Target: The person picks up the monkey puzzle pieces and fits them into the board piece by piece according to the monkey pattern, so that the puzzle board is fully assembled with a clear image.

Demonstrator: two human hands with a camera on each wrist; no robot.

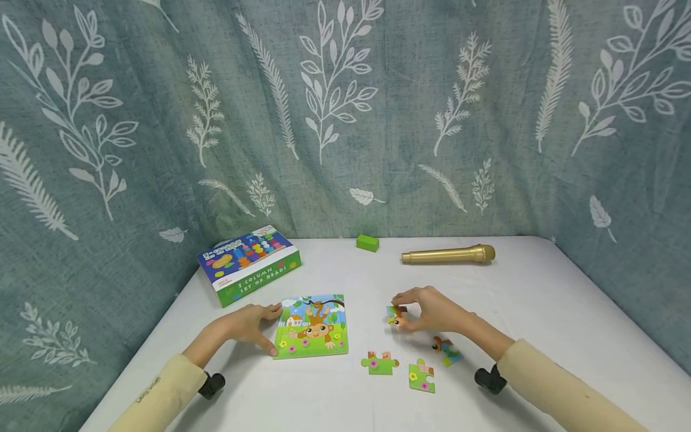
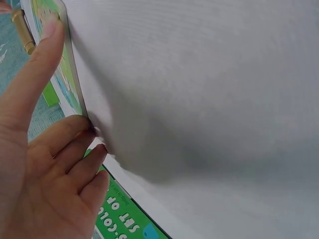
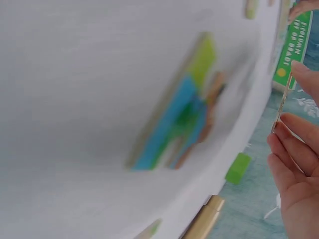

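A puzzle board (image 1: 311,327) with a monkey picture lies flat on the table. My left hand (image 1: 249,326) grips its left edge, thumb at the near corner and index finger at the far corner; in the left wrist view the thumb (image 2: 42,59) lies along the board. My right hand (image 1: 429,309) pinches a puzzle piece (image 1: 396,315) between thumb and fingers, seen edge-on as a thin piece (image 3: 282,104) in the right wrist view. Nearby lie a blue-and-green piece (image 1: 448,352), a green piece with a pink flower (image 1: 380,365) and another flowered piece (image 1: 421,377).
A bead-set box (image 1: 259,282) stands at the back left. A green block (image 1: 367,243) sits at the back edge, with a gold microphone (image 1: 448,255) to its right. Behind the white table (image 1: 324,402) hangs a leaf-patterned curtain (image 1: 399,120).
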